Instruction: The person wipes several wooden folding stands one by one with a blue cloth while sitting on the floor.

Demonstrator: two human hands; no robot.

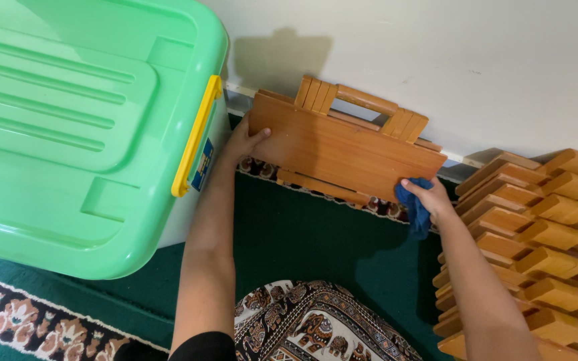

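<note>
Okay, my left hand [243,142] grips the left end of a folded wooden table [342,150], fingers curled on its edge. My right hand [431,197] pinches a blue cloth [415,208] against its lower right corner. It leans on the white wall [436,60], long axis sideways, handle up. Green bin lid [81,127] with yellow latch [195,137] and a small rectangular blue-yellow label [203,164] below sits left. Stacked wooden pieces [536,234] lie right.

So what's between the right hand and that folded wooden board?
In the head view, a blue cloth lies between them: the right hand presses it against the lower right corner of the folded wooden board, which the left hand steadies.
</note>
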